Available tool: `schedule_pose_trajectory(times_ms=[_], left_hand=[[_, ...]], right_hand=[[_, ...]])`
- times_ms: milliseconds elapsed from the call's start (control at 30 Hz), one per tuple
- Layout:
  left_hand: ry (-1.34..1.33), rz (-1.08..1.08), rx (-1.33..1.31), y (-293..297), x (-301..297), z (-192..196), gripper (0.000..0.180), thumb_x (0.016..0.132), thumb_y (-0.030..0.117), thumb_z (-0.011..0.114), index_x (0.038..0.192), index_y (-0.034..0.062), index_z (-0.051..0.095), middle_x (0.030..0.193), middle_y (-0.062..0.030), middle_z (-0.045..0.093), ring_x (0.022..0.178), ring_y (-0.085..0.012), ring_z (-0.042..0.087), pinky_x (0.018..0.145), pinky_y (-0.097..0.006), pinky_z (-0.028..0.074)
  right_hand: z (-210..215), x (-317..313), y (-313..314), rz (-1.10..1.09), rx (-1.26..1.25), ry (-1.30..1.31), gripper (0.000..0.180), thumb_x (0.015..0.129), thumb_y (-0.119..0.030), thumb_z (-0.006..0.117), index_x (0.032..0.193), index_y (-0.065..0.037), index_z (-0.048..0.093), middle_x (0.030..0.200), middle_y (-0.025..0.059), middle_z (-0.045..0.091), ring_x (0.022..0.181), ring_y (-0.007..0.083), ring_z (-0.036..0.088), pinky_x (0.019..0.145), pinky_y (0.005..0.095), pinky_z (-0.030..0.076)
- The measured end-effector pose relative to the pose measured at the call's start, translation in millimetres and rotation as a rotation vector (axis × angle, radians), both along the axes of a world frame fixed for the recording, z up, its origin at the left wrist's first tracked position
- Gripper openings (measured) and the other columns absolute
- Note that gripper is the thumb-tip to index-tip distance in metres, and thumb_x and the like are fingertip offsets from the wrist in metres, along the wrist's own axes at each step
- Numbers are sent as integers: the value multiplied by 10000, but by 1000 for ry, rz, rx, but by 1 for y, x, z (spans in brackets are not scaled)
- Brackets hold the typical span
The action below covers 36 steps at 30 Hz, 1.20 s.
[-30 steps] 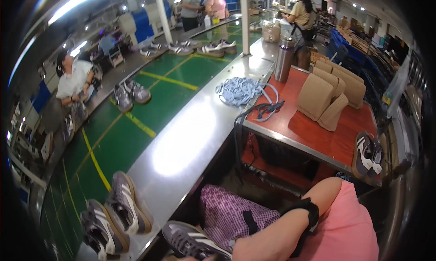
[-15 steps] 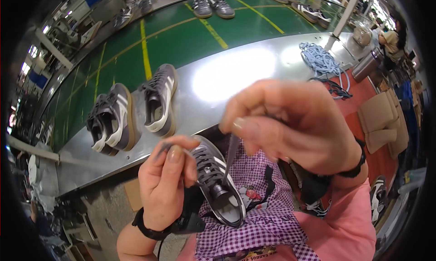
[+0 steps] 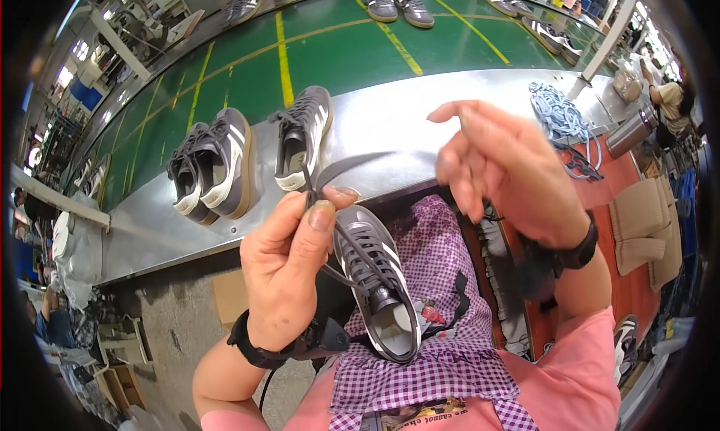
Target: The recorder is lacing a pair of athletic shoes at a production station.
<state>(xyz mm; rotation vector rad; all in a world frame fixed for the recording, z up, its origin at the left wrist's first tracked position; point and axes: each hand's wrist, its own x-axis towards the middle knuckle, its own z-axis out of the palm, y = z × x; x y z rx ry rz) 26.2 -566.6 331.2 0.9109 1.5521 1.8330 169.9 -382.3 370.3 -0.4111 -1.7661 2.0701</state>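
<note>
Centrally, grey sneaker (image 3: 375, 281) with white stripes on lap, left hand (image 3: 289, 277) pinching its lace (image 3: 306, 177), right hand (image 3: 510, 165) apparently released

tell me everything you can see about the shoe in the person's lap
The shoe is a grey low sneaker with pale side stripes, a white lining and dark laces. It looks like suede or a similar soft material. It lies sole down on the purple checked apron, its opening toward the person and its toe toward the metal bench edge. The left hand pinches a dark lace rising from it. The right hand hangs open above, not touching it.
</note>
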Motion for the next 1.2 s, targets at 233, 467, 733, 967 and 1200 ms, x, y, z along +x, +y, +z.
schedule_pose_trajectory(times_ms=[233, 467, 733, 967, 1200], left_hand=[[-76, 34, 120, -17, -7, -10, 214, 981, 134, 534, 1063, -28, 647, 810, -4, 624, 581, -4, 368, 504, -176, 282], [84, -16, 91, -59, -8, -14, 299, 929, 268, 629, 789, 6, 665, 903, -75, 500, 646, -105, 457, 533, -218, 351], [511, -799, 138, -77, -29, -3, 263, 857, 303, 677, 646, 159, 735, 807, -36, 675, 753, -154, 575, 625, -265, 389], [46, -919, -323, -93, -31, -60, 262, 885, 292, 640, 767, 78, 736, 794, -66, 683, 717, -157, 606, 647, -260, 432], [432, -113, -526, -38, -1, -74, 314, 754, 11, 725, 1058, 10, 643, 878, -124, 668, 806, -221, 672, 728, -322, 527]], right_hand=[[-95, 27, -21, 92, 482, -378, 188, 887, -121, 599, 995, 23, 653, 805, 125, 669, 715, 194, 653, 674, 317, 514], [-133, 33, -47, 174, 682, -345, 182, 856, -139, 621, 950, 9, 668, 839, 165, 657, 742, 316, 648, 668, 378, 513], [-124, 16, -55, 131, 639, -408, 116, 781, -109, 660, 828, -5, 679, 776, 128, 661, 666, 283, 663, 621, 369, 524], [-119, -9, -50, 72, 737, -370, 86, 732, -96, 665, 729, -15, 638, 719, 110, 632, 649, 280, 648, 596, 364, 510], [-114, -22, -39, 174, 814, -304, 98, 741, -51, 714, 815, -11, 664, 727, 90, 640, 622, 201, 656, 578, 286, 523]])
